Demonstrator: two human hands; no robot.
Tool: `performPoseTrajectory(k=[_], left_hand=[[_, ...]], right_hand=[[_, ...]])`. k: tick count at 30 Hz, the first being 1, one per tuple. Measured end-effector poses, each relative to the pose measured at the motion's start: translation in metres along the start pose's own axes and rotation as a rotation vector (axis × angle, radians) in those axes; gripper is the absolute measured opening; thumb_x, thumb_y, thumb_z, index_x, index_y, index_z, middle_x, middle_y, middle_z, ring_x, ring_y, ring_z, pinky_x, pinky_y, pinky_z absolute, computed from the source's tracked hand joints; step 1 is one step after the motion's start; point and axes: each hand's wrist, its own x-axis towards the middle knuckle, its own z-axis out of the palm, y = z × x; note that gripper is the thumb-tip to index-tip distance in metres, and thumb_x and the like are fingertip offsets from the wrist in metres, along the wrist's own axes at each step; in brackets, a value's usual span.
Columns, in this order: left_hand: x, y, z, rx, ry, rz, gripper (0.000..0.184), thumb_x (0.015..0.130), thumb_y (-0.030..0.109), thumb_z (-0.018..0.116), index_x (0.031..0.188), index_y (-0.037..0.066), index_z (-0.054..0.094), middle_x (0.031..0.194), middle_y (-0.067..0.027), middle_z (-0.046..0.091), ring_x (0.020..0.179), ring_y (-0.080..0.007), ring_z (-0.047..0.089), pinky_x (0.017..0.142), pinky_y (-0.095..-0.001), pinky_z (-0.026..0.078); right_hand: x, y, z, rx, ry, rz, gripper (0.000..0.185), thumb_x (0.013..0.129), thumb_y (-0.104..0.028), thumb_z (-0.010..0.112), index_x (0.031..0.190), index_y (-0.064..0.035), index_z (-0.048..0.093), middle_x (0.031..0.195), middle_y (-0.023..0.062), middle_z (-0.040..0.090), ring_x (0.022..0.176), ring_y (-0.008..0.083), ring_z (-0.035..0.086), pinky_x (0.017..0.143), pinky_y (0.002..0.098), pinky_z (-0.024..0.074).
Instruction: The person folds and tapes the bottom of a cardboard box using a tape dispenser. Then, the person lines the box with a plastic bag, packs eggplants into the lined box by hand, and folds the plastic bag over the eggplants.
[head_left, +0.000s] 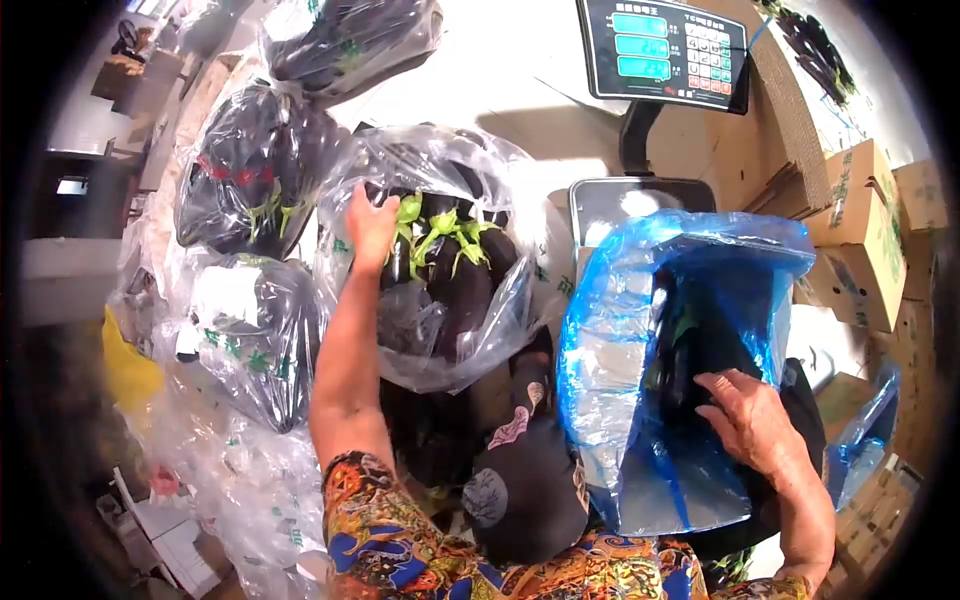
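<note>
My left hand [372, 228] reaches into a clear plastic bag [520, 300] of dark purple eggplants [465, 295] with green stem caps. Its fingers are curled around what looks like the end of an eggplant at the bag's left side; the fingertips are partly hidden. On the right, my right hand [748, 415] is inside a container lined with a blue plastic bag [610, 300]. Thumb and fingers are apart there, close to the dark eggplants [685, 345] lying in the liner. Whether the fingertips touch them is hard to see.
A digital scale display [665, 50] stands behind the scale platform [640, 195]. More bagged eggplants [250, 160] lie at left, above crumpled clear plastic [240, 490]. Cardboard boxes [855, 240] line the right side. A dark cap [530, 490] covers the lower middle.
</note>
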Motion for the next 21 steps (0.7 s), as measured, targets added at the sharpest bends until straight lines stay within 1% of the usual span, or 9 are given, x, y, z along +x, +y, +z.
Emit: performPoseTrajectory(k=[1, 4, 7, 10, 11, 13, 14, 17, 21], left_hand=[[-0.007, 0.007, -0.016, -0.108, -0.025, 0.046, 0.06, 0.076, 0.016, 0.073, 0.128, -0.005, 0.052, 0.102, -0.0156, 0.067, 0.088, -0.025, 0.066, 0.078, -0.0357, 0.053], [-0.039, 0.015, -0.045, -0.651, -0.272, -0.322, 0.058, 0.083, 0.017, 0.07, 0.133, -0.003, 0.048, 0.115, -0.012, 0.058, 0.095, -0.0212, 0.062, 0.069, -0.0297, 0.058], [-0.082, 0.061, -0.095, -0.914, -0.458, -0.43, 0.058, 0.087, 0.017, 0.064, 0.138, -0.001, 0.043, 0.122, -0.0104, 0.056, 0.103, -0.0174, 0.059, 0.085, -0.0325, 0.053], [-0.117, 0.063, -0.105, -0.859, -0.358, -0.165, 0.063, 0.084, 0.012, 0.066, 0.141, 0.002, 0.041, 0.127, -0.0099, 0.055, 0.112, -0.0172, 0.055, 0.092, -0.032, 0.048], [-0.129, 0.064, -0.112, -0.602, -0.258, -0.002, 0.071, 0.078, 0.004, 0.068, 0.143, 0.004, 0.038, 0.134, -0.0112, 0.052, 0.121, -0.0189, 0.051, 0.096, -0.0335, 0.047], [-0.155, 0.077, -0.119, -0.486, -0.063, 0.2, 0.071, 0.075, -0.007, 0.069, 0.14, 0.001, 0.043, 0.132, -0.0144, 0.054, 0.117, -0.0215, 0.054, 0.099, -0.0329, 0.044], [-0.164, 0.081, -0.125, -0.496, -0.112, 0.123, 0.07, 0.074, -0.008, 0.069, 0.138, 0.001, 0.045, 0.132, -0.0165, 0.054, 0.12, -0.0235, 0.053, 0.101, -0.0348, 0.043], [-0.18, 0.079, -0.131, -0.399, -0.108, 0.236, 0.074, 0.073, -0.005, 0.07, 0.141, 0.004, 0.042, 0.137, -0.0141, 0.051, 0.116, -0.0222, 0.055, 0.099, -0.0348, 0.045], [-0.194, 0.079, -0.137, -0.327, -0.113, 0.3, 0.07, 0.073, -0.001, 0.07, 0.139, 0.002, 0.044, 0.135, -0.0142, 0.052, 0.122, -0.0247, 0.051, 0.105, -0.0352, 0.039]], right_hand=[[0.001, -0.002, 0.0, -0.015, -0.004, -0.012, 0.033, 0.082, -0.009, 0.067, 0.113, -0.0008, 0.058, 0.096, 0.0192, 0.062, 0.085, 0.0396, 0.062, 0.072, 0.0442, 0.0513], [0.001, -0.006, 0.002, 0.007, 0.015, -0.063, 0.033, 0.081, -0.007, 0.068, 0.112, -0.001, 0.057, 0.095, 0.0183, 0.062, 0.085, 0.039, 0.062, 0.072, 0.0439, 0.0512], [-0.003, -0.009, 0.002, 0.012, 0.001, -0.065, 0.033, 0.081, -0.006, 0.067, 0.113, -0.0014, 0.057, 0.094, 0.0188, 0.061, 0.085, 0.0399, 0.061, 0.072, 0.0445, 0.05], [-0.007, -0.01, 0.007, -0.015, 0.0, -0.063, 0.033, 0.082, -0.006, 0.067, 0.113, -0.0019, 0.057, 0.094, 0.0181, 0.061, 0.085, 0.0391, 0.061, 0.071, 0.0447, 0.0503], [-0.008, -0.01, 0.009, -0.029, 0.006, -0.064, 0.032, 0.082, -0.007, 0.067, 0.112, -0.0021, 0.057, 0.094, 0.0176, 0.061, 0.085, 0.0385, 0.062, 0.071, 0.0446, 0.0507], [-0.01, -0.011, 0.012, -0.041, 0.018, -0.073, 0.033, 0.082, -0.007, 0.067, 0.113, -0.0025, 0.057, 0.094, 0.0175, 0.061, 0.085, 0.0387, 0.062, 0.071, 0.045, 0.0506], [-0.009, -0.01, 0.012, -0.046, 0.027, -0.073, 0.033, 0.082, -0.007, 0.067, 0.113, -0.0026, 0.057, 0.094, 0.0175, 0.061, 0.085, 0.0388, 0.062, 0.071, 0.0451, 0.0506], [-0.01, -0.009, 0.014, -0.047, 0.026, -0.067, 0.033, 0.082, -0.008, 0.066, 0.114, -0.0033, 0.057, 0.094, 0.0179, 0.062, 0.085, 0.0396, 0.061, 0.071, 0.0458, 0.0505], [-0.011, -0.007, 0.018, -0.038, 0.013, -0.053, 0.033, 0.083, -0.008, 0.066, 0.114, -0.004, 0.058, 0.094, 0.0189, 0.062, 0.085, 0.0402, 0.061, 0.072, 0.0461, 0.0506]])
